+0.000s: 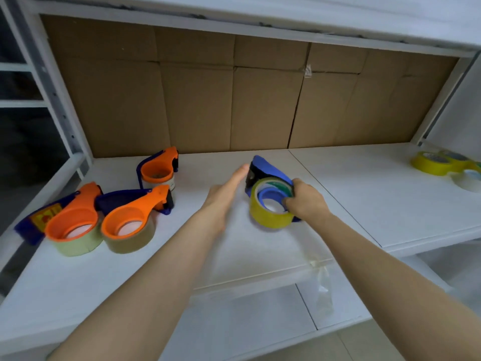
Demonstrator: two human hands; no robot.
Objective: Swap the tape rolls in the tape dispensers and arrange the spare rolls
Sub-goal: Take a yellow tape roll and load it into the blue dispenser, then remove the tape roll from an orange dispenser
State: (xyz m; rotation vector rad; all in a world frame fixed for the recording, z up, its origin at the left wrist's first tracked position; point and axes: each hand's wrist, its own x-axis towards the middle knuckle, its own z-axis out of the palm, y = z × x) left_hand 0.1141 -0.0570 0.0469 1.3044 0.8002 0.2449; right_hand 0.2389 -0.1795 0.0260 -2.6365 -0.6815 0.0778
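My right hand (305, 200) grips a blue tape dispenser (269, 170) with a yellow tape roll (269, 217) on its hub, at the middle of the white shelf (260, 256). My left hand (225, 192) is stretched out flat just left of it, fingertips next to the dispenser's black front end. Three orange-and-blue dispensers lie at the left: one (73, 221) and a second (130, 217) side by side with tan rolls, a third (158, 169) behind them. Spare yellow rolls (433, 164) and a clear roll (469, 179) sit at the far right.
A brown cardboard sheet (234, 100) lines the back of the shelf. An upper shelf board (286, 19) overhangs. White metal uprights (59, 100) stand at the left. A loose strip of clear tape (321, 280) hangs off the shelf's front edge.
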